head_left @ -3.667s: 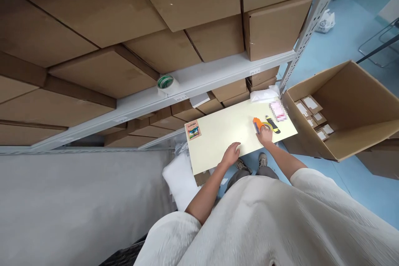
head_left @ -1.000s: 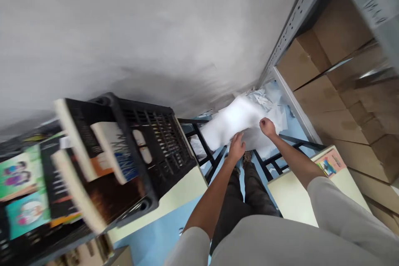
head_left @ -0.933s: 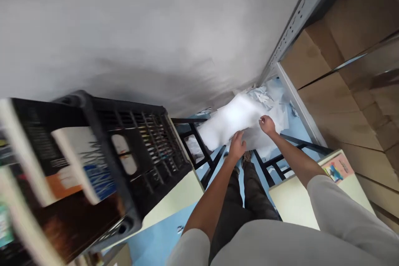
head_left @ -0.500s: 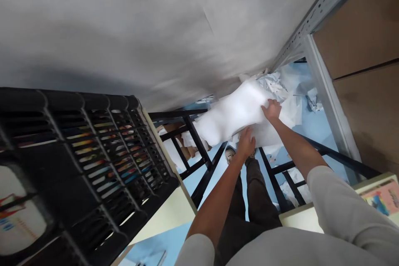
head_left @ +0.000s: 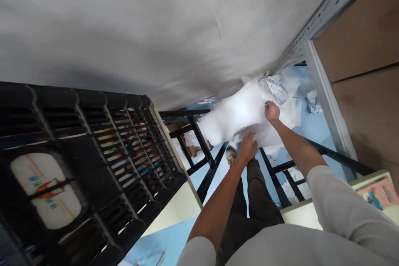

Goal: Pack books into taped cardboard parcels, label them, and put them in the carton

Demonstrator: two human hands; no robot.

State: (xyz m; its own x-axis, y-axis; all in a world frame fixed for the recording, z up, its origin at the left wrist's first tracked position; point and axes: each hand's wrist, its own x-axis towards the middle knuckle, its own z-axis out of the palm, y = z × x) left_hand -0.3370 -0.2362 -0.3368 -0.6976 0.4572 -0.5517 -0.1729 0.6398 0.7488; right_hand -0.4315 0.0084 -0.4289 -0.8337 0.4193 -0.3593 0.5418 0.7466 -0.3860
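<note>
A stack of thin white packing sheets (head_left: 230, 116), soft like foam or paper, lies across the space in front of my legs. At its near edge my left hand (head_left: 248, 146) has its fingers stretched forward, with nothing visible in them. My right hand (head_left: 272, 111) is over the right part of the sheets with its fingers curled in. Whether those fingers pinch a sheet's edge cannot be made out. Crumpled white sheets (head_left: 276, 86) lie behind the stack.
To my left a black plastic crate (head_left: 124, 149) holds colourful printed items. Black metal frames (head_left: 199, 141) stand either side of my legs. A pale wall (head_left: 156, 29) rises ahead. On the right are a grey metal post (head_left: 330, 95) and brown cardboard boxes (head_left: 368, 104).
My right hand's spread fingers have curled in. The left fingers have straightened near the sheets' edge. The view has shifted slightly, bringing more of the crate into sight.
</note>
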